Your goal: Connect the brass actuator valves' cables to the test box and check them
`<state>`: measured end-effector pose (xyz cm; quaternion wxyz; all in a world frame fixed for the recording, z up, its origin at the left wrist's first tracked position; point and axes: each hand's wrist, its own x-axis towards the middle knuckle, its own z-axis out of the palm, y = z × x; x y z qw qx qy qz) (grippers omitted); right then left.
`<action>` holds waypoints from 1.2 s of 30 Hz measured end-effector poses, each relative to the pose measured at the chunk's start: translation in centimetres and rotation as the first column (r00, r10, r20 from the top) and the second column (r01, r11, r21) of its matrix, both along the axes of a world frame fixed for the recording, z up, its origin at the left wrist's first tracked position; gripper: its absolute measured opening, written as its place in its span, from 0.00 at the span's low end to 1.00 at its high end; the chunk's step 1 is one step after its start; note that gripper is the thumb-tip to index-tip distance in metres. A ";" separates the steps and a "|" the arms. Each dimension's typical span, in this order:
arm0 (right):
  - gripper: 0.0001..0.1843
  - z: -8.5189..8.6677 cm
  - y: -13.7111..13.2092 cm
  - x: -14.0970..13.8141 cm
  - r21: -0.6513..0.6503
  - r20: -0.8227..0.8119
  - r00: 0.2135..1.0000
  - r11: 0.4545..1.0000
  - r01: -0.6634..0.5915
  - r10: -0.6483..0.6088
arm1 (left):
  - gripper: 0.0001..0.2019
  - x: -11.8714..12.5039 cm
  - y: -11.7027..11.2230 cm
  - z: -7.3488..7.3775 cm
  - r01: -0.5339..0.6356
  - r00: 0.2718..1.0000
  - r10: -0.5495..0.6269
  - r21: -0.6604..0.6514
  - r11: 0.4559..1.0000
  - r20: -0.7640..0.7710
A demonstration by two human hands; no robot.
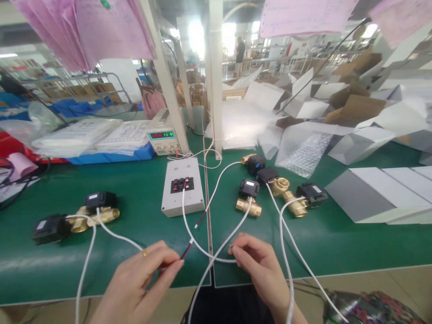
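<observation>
My left hand [145,279] pinches a thin red-and-black wire pair [186,251] tipped with a small white connector [191,241]. A white cable from the left-hand valves reaches this hand. My right hand [254,265] is closed at the fingertips on a white cable [222,260]; its end is mostly hidden, with a small dark tip showing. That cable leads towards the grey terminal box [182,204], between and beyond my hands. Just beyond my right hand sits a brass motorised valve [249,198] with a black actuator. Its cable crosses in front of the box cable.
Two valves [101,202] lie at left, several more [299,200] at right. A loose connector lead [200,219] lies beside the box. Behind stand a power supply [164,135] and a blue tray [111,155]. White boxes [371,198] and bubble wrap [300,150] occupy the right.
</observation>
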<state>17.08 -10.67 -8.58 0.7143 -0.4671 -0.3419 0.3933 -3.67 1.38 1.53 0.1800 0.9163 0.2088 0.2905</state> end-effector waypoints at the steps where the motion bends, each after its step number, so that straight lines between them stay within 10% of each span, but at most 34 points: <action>1: 0.18 0.2 0.0 0.0 0.005 0.006 1.000 1.000 -0.012 0.012 | 0.12 0.7 -0.4 -0.5 0.014 1.000 -0.014 -0.044 0.999 0.012; 16: 0.08 1.6 0.2 -0.2 -0.012 0.160 0.982 0.995 -0.102 0.102 | 0.10 4.0 -0.8 -6.6 0.187 0.964 -0.121 -0.278 0.942 0.235; 25: 0.11 1.8 0.1 -0.1 -0.127 0.288 0.952 0.989 -0.072 0.106 | 0.11 4.3 -0.7 -6.7 0.228 0.960 -0.165 -0.289 0.930 0.225; 36: 0.06 1.3 0.2 0.0 -0.102 0.022 0.989 0.984 -0.144 0.147 | 0.07 3.7 -1.1 -7.4 0.070 0.981 0.008 -0.390 0.918 0.194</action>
